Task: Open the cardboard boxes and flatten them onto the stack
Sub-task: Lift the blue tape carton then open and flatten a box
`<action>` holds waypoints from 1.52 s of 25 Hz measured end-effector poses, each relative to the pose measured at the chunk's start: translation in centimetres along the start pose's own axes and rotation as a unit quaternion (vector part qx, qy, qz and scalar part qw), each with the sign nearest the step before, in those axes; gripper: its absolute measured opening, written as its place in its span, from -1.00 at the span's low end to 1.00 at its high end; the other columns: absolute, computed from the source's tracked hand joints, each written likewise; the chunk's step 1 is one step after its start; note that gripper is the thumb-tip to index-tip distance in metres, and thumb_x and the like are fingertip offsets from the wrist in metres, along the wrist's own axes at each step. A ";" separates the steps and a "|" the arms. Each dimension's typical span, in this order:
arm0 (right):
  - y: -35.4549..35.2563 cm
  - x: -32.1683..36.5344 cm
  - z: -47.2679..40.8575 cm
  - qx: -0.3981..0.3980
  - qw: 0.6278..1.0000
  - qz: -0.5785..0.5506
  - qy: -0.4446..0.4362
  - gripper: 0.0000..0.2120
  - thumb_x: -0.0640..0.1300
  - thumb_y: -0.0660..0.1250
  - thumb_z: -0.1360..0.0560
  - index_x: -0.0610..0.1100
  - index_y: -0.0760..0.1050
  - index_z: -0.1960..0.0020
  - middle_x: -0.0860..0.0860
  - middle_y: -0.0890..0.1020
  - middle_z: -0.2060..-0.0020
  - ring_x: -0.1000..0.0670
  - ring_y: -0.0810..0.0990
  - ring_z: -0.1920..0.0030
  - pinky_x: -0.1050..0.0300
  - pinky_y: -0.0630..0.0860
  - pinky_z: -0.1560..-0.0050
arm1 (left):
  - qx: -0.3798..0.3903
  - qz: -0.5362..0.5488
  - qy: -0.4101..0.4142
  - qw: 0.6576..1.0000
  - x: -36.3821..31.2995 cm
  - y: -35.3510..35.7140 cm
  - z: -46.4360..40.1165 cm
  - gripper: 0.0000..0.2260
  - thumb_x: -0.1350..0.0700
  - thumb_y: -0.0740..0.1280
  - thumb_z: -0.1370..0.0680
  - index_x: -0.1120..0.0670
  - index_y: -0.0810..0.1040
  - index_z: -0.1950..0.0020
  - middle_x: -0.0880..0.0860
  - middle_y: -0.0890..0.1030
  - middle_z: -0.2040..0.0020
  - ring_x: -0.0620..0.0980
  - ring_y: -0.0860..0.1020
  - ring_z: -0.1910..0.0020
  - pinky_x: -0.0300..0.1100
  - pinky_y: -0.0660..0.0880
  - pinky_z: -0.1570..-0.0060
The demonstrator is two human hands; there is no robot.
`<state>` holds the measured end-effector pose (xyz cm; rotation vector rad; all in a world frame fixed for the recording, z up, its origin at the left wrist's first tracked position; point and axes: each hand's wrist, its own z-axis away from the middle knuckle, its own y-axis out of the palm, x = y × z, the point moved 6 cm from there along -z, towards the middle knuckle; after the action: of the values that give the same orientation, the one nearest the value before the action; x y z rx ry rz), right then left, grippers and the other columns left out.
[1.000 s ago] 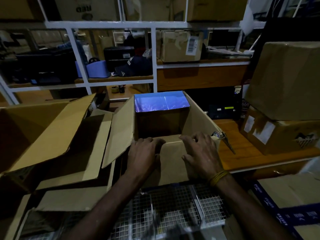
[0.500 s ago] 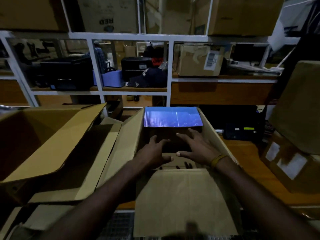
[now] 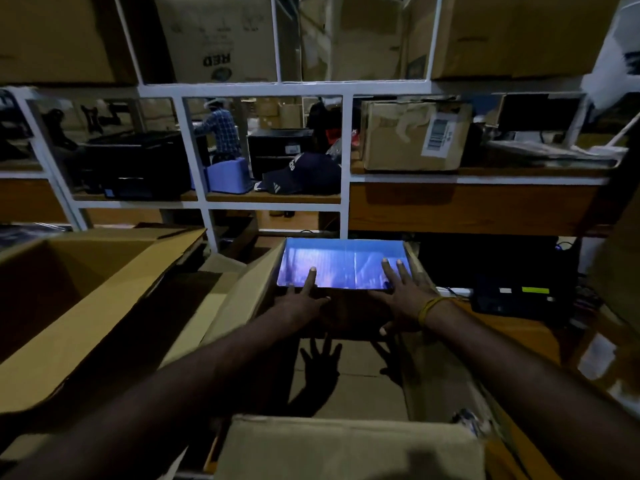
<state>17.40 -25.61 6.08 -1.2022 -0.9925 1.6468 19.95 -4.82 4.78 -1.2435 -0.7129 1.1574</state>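
Note:
An open brown cardboard box (image 3: 242, 306) stands in front of me, its flaps spread outward. Its far flap (image 3: 343, 265) is shiny and glows blue. Both my arms reach into the box. My left hand (image 3: 304, 299) lies flat with fingers straight, one fingertip on the blue flap. My right hand (image 3: 401, 296) is also spread flat, its fingers on the flap's right part. Their shadows fall on the box's floor (image 3: 356, 372). The near flap (image 3: 346, 448) hangs toward me.
Another opened box (image 3: 86, 289) sits at the left over loose cardboard (image 3: 214, 282). White shelving (image 3: 197, 161) behind holds boxes, a cap and black devices. A person in a checked shirt stands beyond it. A wooden table (image 3: 519, 337) with a black device lies right.
My hands moved from the box's near edge deep into it, reaching forward to the blue far flap. The near flap folded down toward me and my view shifted closer.

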 end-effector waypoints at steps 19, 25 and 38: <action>-6.8 -4.4 -9.9 -0.354 0.932 -0.037 0.059 -0.09 0.14 0.37 -0.48 0.14 -0.16 -0.61 -0.19 -0.39 -0.53 -0.30 -0.36 -0.53 -0.53 -0.10 -0.42 | -0.313 -0.078 -0.010 0.947 -2.2 -8.5 -9.3 -0.12 -0.11 0.32 -0.56 -0.15 -0.31 -0.58 0.14 -0.50 -0.51 0.32 -0.18 -0.56 0.35 0.12 -0.43; -3.2 -6.1 -12.2 -0.182 0.968 -0.134 0.106 -0.20 -0.07 0.35 -0.54 0.15 -0.09 -0.59 -0.20 -0.18 -0.58 -0.37 -0.01 -0.54 -0.48 0.18 -0.36 | -0.181 -0.111 -0.093 0.973 0.2 -5.9 -12.1 -0.16 -0.08 0.36 -0.54 -0.13 -0.18 -0.60 0.15 -0.13 -0.61 0.34 -0.12 -0.56 0.49 -0.10 -0.38; -2.0 -6.4 -9.7 -0.111 0.955 -0.251 0.110 -0.24 0.14 0.38 -0.51 0.10 0.08 -0.58 -0.17 0.04 -0.58 -0.27 0.00 -0.56 -0.31 0.24 -0.44 | -0.083 -0.020 -0.104 0.991 3.0 -5.7 -9.0 -0.16 -0.16 0.40 -0.50 -0.16 -0.07 -0.61 0.09 -0.09 -0.62 0.27 -0.18 -0.57 0.55 0.05 -0.33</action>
<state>28.35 -29.83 7.70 -1.1298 -1.2399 1.0027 30.66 -4.66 7.66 -1.2515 -1.0036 1.2259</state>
